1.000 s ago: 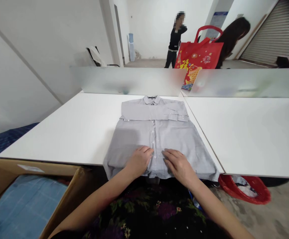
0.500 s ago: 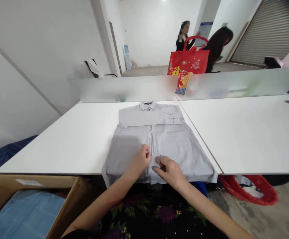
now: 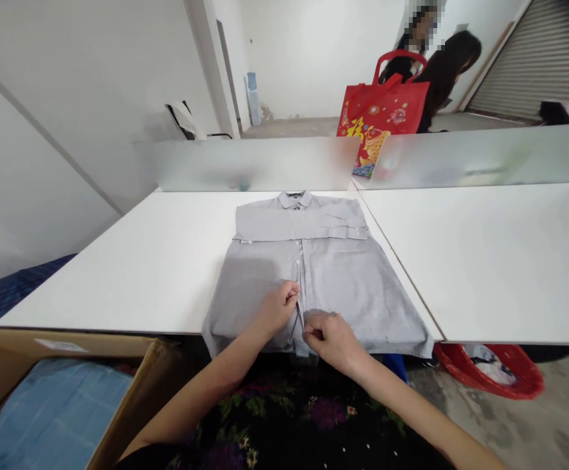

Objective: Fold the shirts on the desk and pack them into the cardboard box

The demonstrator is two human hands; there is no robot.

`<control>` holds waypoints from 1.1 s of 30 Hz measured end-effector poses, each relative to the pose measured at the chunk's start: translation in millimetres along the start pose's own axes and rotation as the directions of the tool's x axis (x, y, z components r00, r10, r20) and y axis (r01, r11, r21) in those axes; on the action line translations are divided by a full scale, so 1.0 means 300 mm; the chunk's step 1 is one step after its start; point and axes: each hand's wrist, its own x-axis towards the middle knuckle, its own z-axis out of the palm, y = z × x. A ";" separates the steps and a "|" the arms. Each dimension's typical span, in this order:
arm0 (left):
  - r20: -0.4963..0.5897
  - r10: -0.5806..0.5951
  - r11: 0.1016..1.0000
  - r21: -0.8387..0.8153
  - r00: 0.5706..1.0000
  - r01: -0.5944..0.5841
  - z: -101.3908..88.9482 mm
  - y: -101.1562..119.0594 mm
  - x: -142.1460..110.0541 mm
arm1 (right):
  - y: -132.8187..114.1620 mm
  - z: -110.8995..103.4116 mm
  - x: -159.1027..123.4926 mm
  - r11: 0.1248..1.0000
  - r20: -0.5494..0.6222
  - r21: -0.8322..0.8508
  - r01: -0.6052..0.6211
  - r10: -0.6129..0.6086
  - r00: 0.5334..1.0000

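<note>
A light grey button-up shirt lies front side up on the white table, collar at the far end and hem hanging over the near edge. Its sleeves are folded flat across the chest. My left hand is closed in a pinch on the shirt's front placket, below the middle. Lower down and to the right, near the hem, my right hand pinches the placket edge too. Between the two hands the front opening shows as a narrow dark gap. The fingertips partly hide the cloth they hold.
A frosted divider runs along the table's back edge. Behind it are a red gift bag and two people. At lower left stands a cardboard box with blue cloth inside; a red-rimmed container is at lower right.
My right hand has closed its fingers on the placket near the hem. The left hand keeps its pinch. In the background, one person has moved right; the view has shifted slightly.
</note>
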 end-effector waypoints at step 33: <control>0.262 0.488 0.504 0.694 0.832 -0.514 0.016 -0.031 -0.177 | 0.196 -0.005 -0.179 0.789 -0.031 -0.558 0.257 -0.329 0.944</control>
